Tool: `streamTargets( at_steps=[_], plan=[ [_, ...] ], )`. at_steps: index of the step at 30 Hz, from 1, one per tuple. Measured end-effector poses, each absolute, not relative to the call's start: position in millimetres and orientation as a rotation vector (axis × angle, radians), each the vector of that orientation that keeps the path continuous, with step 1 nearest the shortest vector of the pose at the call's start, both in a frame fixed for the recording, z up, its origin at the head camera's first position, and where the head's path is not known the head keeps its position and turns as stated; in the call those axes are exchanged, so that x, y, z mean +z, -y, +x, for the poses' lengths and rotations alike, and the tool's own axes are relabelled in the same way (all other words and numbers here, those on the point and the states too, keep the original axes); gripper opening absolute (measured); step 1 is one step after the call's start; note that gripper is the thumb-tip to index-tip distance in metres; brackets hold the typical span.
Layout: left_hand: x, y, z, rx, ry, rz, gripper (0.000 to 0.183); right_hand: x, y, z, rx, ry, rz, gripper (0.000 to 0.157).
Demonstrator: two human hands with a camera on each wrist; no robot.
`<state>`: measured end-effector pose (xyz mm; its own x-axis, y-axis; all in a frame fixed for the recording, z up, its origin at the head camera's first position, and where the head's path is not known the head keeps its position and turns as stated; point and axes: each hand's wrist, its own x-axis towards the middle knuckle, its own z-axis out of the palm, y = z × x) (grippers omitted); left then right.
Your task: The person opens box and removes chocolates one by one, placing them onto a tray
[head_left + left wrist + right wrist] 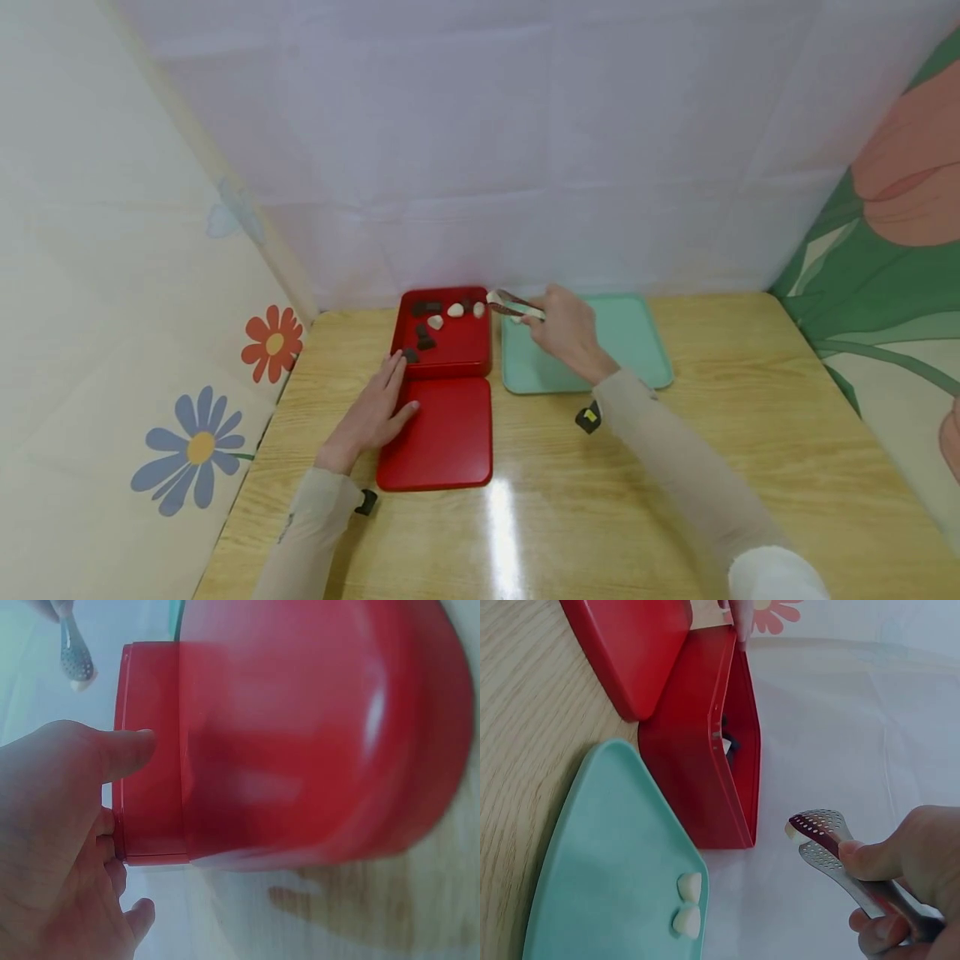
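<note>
My right hand (567, 329) grips metal tongs (855, 881) with perforated tips. A small white piece (796, 833) is pinched between those tips, above the right rim of a red box (457, 348). Several dark brown pieces (425, 342) and a few white pieces (455, 310) lie inside the box. My left hand (371, 412) rests at the box's front left corner, fingers fairly straight along its edge and the thumb extended toward the front wall. Two white pieces (688, 920) sit on a mint green tray (630, 337) to the right of the box.
A red lid (442, 437) lies in front of the box on the wooden table (570, 500). Behind the box and tray hangs a pale cloth (450, 167). Flower-patterned panels (200, 448) stand at the left and right sides.
</note>
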<state>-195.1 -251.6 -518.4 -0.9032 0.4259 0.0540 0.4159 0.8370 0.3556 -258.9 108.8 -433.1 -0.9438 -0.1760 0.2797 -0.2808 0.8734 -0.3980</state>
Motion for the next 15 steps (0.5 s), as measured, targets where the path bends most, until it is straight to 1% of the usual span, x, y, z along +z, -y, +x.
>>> streamTargets(
  at_steps=[5,15],
  plan=[
    [-519,253,-195,0.575,-2.983,0.685,0.085,-434,-119,-260,0.674,2.824,0.313,0.04],
    [-521,253,-196,0.586,-2.983,0.7,0.084,-442,-139,-262,0.629,2.818,0.267,0.035]
  ],
)
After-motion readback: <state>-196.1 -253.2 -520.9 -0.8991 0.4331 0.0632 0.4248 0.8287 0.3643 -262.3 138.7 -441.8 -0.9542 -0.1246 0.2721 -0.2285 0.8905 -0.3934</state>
